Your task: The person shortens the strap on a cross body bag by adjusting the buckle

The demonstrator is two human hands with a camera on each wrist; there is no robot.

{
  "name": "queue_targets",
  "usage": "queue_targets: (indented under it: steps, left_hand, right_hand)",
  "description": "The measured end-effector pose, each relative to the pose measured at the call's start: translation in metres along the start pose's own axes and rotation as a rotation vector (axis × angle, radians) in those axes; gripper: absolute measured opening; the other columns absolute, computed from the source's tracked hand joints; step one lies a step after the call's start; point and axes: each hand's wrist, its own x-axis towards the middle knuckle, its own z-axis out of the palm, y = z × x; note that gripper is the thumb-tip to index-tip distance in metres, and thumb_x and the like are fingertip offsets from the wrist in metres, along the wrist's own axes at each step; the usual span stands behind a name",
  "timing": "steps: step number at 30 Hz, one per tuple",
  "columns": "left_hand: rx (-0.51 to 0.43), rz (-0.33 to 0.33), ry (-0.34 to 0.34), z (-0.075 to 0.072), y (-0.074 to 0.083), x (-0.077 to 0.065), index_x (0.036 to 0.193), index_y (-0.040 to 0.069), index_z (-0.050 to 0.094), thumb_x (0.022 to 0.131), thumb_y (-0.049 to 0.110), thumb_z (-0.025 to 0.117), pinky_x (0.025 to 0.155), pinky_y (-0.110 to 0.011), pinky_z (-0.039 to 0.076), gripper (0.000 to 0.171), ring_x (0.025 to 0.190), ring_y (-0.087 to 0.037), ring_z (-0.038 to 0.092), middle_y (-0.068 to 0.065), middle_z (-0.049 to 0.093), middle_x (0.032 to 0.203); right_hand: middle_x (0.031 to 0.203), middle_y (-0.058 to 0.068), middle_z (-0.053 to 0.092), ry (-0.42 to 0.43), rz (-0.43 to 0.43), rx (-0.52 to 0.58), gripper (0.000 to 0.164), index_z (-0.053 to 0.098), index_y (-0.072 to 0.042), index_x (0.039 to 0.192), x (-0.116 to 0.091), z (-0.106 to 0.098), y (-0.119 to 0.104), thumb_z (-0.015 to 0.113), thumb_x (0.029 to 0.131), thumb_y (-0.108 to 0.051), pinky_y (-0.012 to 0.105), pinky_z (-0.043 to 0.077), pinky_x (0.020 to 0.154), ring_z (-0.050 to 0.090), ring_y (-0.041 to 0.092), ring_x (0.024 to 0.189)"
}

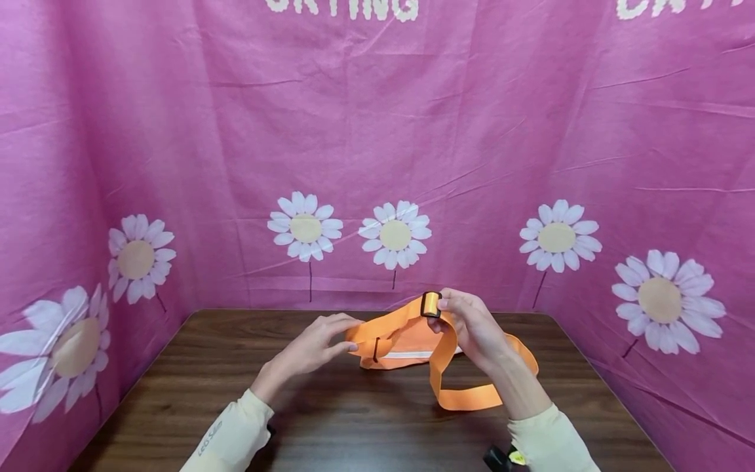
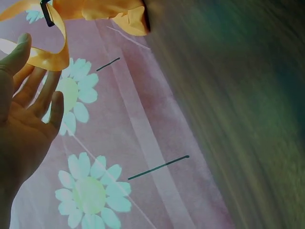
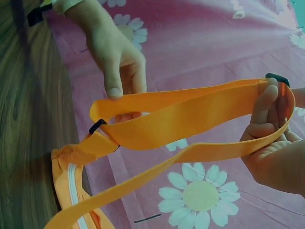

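Observation:
An orange zippered bag (image 1: pixel 415 337) with a long webbing strap (image 3: pixel 186 119) rests on the table. Its white zipper (image 3: pixel 74 188) shows in the right wrist view. My right hand (image 1: pixel 478 331) pinches the strap at a black slider buckle (image 1: pixel 431 304), held up above the bag. From there a strap length hangs in a loop under the right wrist. At the bag's left end, my left hand (image 1: pixel 315 344) holds the strap's fold between thumb and fingers, beside a black ring (image 3: pixel 97 126). The fold hides part of the left fingers.
The dark wood table (image 1: pixel 354 426) meets a pink cloth (image 1: pixel 354 131) printed with daisies at the back and both sides. A black item with a yellow patch (image 1: pixel 500 459) lies near the right sleeve at the front.

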Motion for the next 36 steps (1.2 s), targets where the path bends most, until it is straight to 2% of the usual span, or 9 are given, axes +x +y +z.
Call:
queue_targets:
  steps: [8,13,15,19,22,26,28,30,36]
  left_hand:
    - [0.124,0.007,-0.006,-0.006,0.014,0.002,0.142,0.015,0.059,0.09,0.029,0.08,0.101,-0.044,0.04,0.058,0.125,-0.013,0.053,0.003,0.058,0.136]
    - [0.213,0.059,0.039,-0.008,0.027,0.004,0.141,0.016,0.06,0.092,0.031,0.078,0.1,-0.043,0.04,0.054,0.123,-0.013,0.054,0.003,0.058,0.134]
    - [0.224,0.067,0.072,-0.008,0.034,0.005,0.141,0.017,0.059,0.095,0.034,0.075,0.1,-0.042,0.041,0.052,0.124,-0.012,0.053,0.005,0.058,0.134]
    - [0.196,0.055,0.133,-0.009,0.049,0.008,0.143,0.02,0.058,0.098,0.045,0.067,0.101,-0.04,0.04,0.053,0.126,-0.008,0.051,0.008,0.058,0.136]
    - [0.151,0.065,0.159,-0.01,0.059,0.011,0.144,0.02,0.057,0.097,0.051,0.066,0.099,-0.04,0.041,0.057,0.127,-0.007,0.05,0.009,0.058,0.136]
    - [0.085,0.116,0.16,-0.008,0.069,0.014,0.146,0.02,0.055,0.094,0.052,0.069,0.098,-0.041,0.042,0.063,0.126,-0.008,0.051,0.008,0.058,0.136]
    - [0.063,0.139,0.159,-0.006,0.071,0.014,0.147,0.018,0.054,0.093,0.051,0.071,0.098,-0.041,0.042,0.066,0.126,-0.009,0.052,0.007,0.059,0.136]
    - [0.052,0.154,0.164,-0.004,0.073,0.014,0.146,0.017,0.055,0.092,0.05,0.073,0.098,-0.041,0.042,0.066,0.124,-0.009,0.053,0.007,0.06,0.135]
    - [0.033,0.172,0.195,0.001,0.074,0.015,0.136,0.017,0.062,0.091,0.045,0.076,0.094,-0.038,0.043,0.055,0.117,-0.006,0.056,0.01,0.062,0.126]
  right_hand:
    - [0.08,0.008,0.061,-0.064,-0.024,-0.055,0.014,0.061,-0.003,0.088,0.002,0.0,0.005,0.054,0.1,-0.007,0.036,0.047,0.079,0.056,0.022,0.075]
    - [0.083,0.012,0.065,-0.207,-0.036,-0.238,0.012,0.064,0.002,0.098,0.0,-0.001,0.008,0.059,0.102,-0.008,0.043,0.048,0.091,0.063,0.025,0.079]
    - [0.084,0.014,0.066,-0.244,-0.043,-0.325,0.013,0.066,0.002,0.1,-0.001,0.0,0.009,0.062,0.101,-0.01,0.042,0.05,0.087,0.064,0.026,0.08]
    - [0.087,0.018,0.066,-0.27,-0.003,-0.399,0.015,0.068,0.001,0.101,-0.002,0.006,0.012,0.066,0.101,-0.014,0.045,0.056,0.077,0.067,0.032,0.079]
    - [0.082,0.015,0.063,-0.281,0.032,-0.442,0.016,0.07,-0.002,0.102,-0.001,0.011,0.014,0.067,0.101,-0.018,0.04,0.055,0.066,0.064,0.028,0.07]
    - [0.071,0.01,0.055,-0.314,0.027,-0.519,0.015,0.071,-0.008,0.099,0.001,0.014,0.02,0.066,0.102,-0.021,0.029,0.038,0.05,0.046,0.018,0.057]
    - [0.068,0.011,0.053,-0.339,0.028,-0.527,0.014,0.072,-0.01,0.099,0.002,0.016,0.023,0.066,0.102,-0.022,0.029,0.036,0.05,0.044,0.02,0.055]
    - [0.072,0.015,0.058,-0.365,0.027,-0.515,0.014,0.071,-0.009,0.099,0.003,0.018,0.026,0.064,0.103,-0.021,0.031,0.042,0.057,0.052,0.025,0.063]
    - [0.077,0.017,0.06,-0.375,0.062,-0.477,0.016,0.07,-0.006,0.104,0.004,0.019,0.03,0.064,0.103,-0.021,0.033,0.048,0.067,0.058,0.028,0.07]
